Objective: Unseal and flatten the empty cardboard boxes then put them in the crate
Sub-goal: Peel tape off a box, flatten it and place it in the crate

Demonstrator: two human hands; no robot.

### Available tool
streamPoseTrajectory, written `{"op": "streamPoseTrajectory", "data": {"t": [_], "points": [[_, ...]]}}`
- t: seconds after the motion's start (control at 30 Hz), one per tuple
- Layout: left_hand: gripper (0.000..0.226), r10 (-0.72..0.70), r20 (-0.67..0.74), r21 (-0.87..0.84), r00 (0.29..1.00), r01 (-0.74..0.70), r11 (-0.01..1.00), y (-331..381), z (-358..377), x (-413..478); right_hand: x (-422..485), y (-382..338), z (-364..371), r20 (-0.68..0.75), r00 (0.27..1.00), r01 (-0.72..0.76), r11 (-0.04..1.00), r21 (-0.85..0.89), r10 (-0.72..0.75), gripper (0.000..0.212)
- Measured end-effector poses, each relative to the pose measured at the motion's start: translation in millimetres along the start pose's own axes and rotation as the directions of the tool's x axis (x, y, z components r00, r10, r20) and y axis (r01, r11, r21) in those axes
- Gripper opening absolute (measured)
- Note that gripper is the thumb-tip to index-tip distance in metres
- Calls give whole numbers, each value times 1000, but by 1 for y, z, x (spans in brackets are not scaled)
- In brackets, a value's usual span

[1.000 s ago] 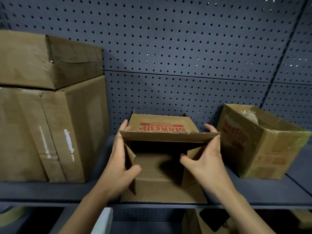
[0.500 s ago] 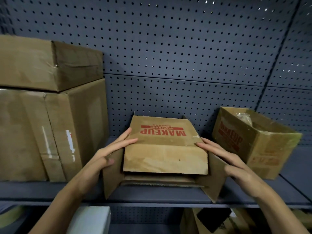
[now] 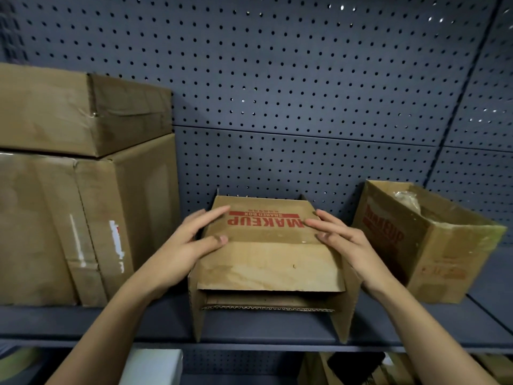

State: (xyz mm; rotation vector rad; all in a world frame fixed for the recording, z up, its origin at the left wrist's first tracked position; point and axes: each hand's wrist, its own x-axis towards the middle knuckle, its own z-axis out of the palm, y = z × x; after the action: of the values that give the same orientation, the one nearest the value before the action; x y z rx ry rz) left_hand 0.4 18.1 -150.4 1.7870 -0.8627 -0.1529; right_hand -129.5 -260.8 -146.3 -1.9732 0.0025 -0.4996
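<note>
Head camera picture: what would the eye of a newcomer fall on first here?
First comes the half-flattened box with upside-down red MAKEUP print, in the middle of the shelf, with the left hand and the right hand pressing on its top panel. Then the stack of two big boxes at the left and the open box at the right, before the dark pegboard wall.

A second ago my left hand (image 3: 191,241) and right hand (image 3: 345,240) were inside the open mouth of the MAKEUP cardboard box (image 3: 272,270), parting its side flaps (image 3: 197,307). The box has since collapsed on the shelf (image 3: 125,326), its printed panel (image 3: 277,233) folded down over the opening. My hands have moved from the side edges onto that panel, fingers flat either side of the red lettering (image 3: 263,220).
</note>
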Motion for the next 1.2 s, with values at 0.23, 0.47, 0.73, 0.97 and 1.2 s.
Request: {"op": "streamPoseTrajectory", "data": {"t": [0.23,0.47,0.73,0.97,1.2], "points": [[44,-74,60,-352,995,90,932,-14,-12,-6,3,1,14,89,996,-12,1000,-11,12,31],[74,-97,52,-435,994,110,894,-30,-17,-5,8,0,13,160,983,-64,982,-178,93,41],[62,-343,-59,44,938,345,937,-34,18,-14,-8,32,36,291,909,-2,702,-712,298,50],[68,-284,-11,562,959,241,791,-14,41,-12,-20,42,59,236,932,65,515,-855,274,65],[73,-310,80,850,947,98,518,-33,84,-3,-18,47,61,228,926,42,518,-855,302,57]]}}
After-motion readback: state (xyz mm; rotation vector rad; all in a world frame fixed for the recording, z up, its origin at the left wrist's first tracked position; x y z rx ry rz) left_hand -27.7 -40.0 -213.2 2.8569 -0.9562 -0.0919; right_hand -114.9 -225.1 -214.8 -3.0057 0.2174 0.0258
